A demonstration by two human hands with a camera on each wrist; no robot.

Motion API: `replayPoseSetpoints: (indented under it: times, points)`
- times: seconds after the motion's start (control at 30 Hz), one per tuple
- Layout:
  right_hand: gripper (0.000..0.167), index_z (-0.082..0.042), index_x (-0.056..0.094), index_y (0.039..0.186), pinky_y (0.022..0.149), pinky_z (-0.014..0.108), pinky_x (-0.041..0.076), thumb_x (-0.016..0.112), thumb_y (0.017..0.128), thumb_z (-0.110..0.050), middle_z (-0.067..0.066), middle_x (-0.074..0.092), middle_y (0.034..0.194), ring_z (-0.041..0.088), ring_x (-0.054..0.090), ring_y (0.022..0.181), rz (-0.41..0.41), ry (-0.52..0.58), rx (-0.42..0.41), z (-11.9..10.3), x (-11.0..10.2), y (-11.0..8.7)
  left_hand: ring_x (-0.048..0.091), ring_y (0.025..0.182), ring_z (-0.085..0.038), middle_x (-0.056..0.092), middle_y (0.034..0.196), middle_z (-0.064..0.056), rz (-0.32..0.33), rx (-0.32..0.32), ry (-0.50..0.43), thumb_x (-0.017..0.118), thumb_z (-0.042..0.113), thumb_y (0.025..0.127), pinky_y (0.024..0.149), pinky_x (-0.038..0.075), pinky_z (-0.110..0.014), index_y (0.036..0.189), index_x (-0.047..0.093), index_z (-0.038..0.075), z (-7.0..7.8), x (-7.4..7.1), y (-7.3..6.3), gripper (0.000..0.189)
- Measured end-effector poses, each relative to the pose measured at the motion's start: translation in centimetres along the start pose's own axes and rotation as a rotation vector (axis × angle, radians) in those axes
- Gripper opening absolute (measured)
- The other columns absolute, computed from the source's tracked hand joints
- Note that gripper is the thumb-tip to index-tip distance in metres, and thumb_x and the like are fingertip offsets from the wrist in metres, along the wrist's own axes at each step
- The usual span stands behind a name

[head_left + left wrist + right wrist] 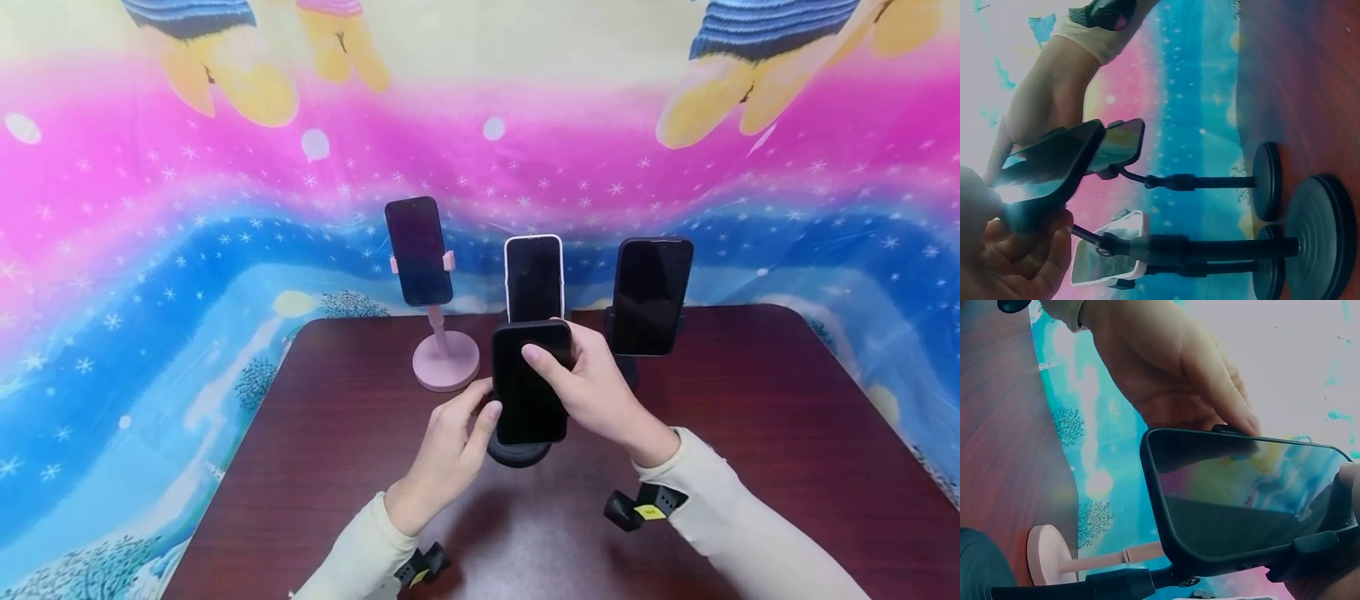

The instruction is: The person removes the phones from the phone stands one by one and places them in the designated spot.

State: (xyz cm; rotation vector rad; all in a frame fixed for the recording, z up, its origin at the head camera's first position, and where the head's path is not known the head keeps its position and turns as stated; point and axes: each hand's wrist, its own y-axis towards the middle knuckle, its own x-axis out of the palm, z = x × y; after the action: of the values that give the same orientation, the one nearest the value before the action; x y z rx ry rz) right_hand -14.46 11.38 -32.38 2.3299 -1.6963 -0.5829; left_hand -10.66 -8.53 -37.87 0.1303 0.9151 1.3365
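Observation:
A black smartphone [531, 400] sits tilted in the clamp of a black phone stand [519, 454], its screen facing me. My right hand [603, 392] grips the phone's upper right edge, thumb on the screen and the other fingers hidden behind. At the left edge, my left hand [450, 442] holds the clamp's side arm [1230, 430] between thumb and fingers. Curled fingers [1054, 244] of that hand show beside the phone in the left wrist view. Below the clamp, the stand's thin neck and pole [1229, 248] lead down to a round base [1316, 237].
Behind stand a pink phone stand [446, 362] with a dark phone [420, 250], a white-cased phone [534, 275], and another black phone [652, 296] on a black stand. The reddish-brown table [337, 467] meets a colourful printed cloth [480, 167] at its back edge.

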Motion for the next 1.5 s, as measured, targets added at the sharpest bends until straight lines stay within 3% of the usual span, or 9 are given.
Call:
replayPoseSetpoints:
  times: [0.23, 0.5, 0.97, 1.13, 1.5]
  points:
    - [0.019, 0.002, 0.064, 0.117, 0.072, 0.035, 0.063, 0.061, 0.1, -0.007, 0.021, 0.073, 0.102, 0.013, 0.076, 0.082, 0.032, 0.001, -0.017, 0.1, 0.3, 0.1, 0.064, 0.085, -0.013, 0.071, 0.101, -0.005, 0.095, 0.102, 0.068, 0.051, 0.014, 0.106, 0.078, 0.055, -0.028, 0.121, 0.061, 0.006, -1.0, 1.3, 0.1, 0.02]
    - [0.018, 0.001, 0.066, 0.115, 0.072, 0.035, 0.063, 0.063, 0.1, -0.009, 0.02, 0.073, 0.101, 0.013, 0.075, 0.081, 0.067, 0.003, -0.021, 0.4, 0.4, 0.4, 0.068, 0.079, -0.015, 0.071, 0.093, -0.006, 0.271, 0.184, 0.09, 0.039, 0.034, 0.11, 0.071, 0.055, -0.027, 0.112, 0.063, 0.003, -1.9, 3.0, 0.5, 0.039]
    - [0.019, 0.0, 0.068, 0.114, 0.073, 0.032, 0.063, 0.067, 0.096, -0.006, 0.019, 0.075, 0.102, 0.009, 0.075, 0.084, 0.123, -0.029, -0.064, 0.6, 0.7, 0.7, 0.067, 0.061, -0.017, 0.07, 0.082, -0.008, 0.436, 0.329, 0.181, 0.036, 0.027, 0.111, 0.054, 0.052, -0.028, 0.104, 0.064, -0.001, -3.2, 4.4, 1.0, 0.04]
    - [0.019, 0.002, 0.068, 0.112, 0.072, 0.029, 0.062, 0.069, 0.094, -0.003, 0.02, 0.075, 0.1, 0.007, 0.074, 0.083, 0.153, -0.041, -0.095, 0.7, 0.8, 0.8, 0.066, 0.062, -0.018, 0.07, 0.082, -0.01, 0.459, 0.338, 0.106, 0.038, 0.022, 0.11, 0.058, 0.053, -0.028, 0.103, 0.064, -0.002, -3.4, 4.8, 1.2, 0.037]
    - [0.019, 0.001, 0.07, 0.111, 0.073, 0.028, 0.062, 0.072, 0.092, -0.002, 0.018, 0.075, 0.099, 0.007, 0.074, 0.085, 0.147, -0.072, -0.126, 0.6, 0.6, 0.9, 0.058, 0.062, -0.019, 0.066, 0.079, -0.012, 0.478, 0.293, -0.064, 0.039, 0.022, 0.11, 0.059, 0.051, -0.026, 0.101, 0.065, -0.004, -3.2, 5.1, 1.2, 0.038]
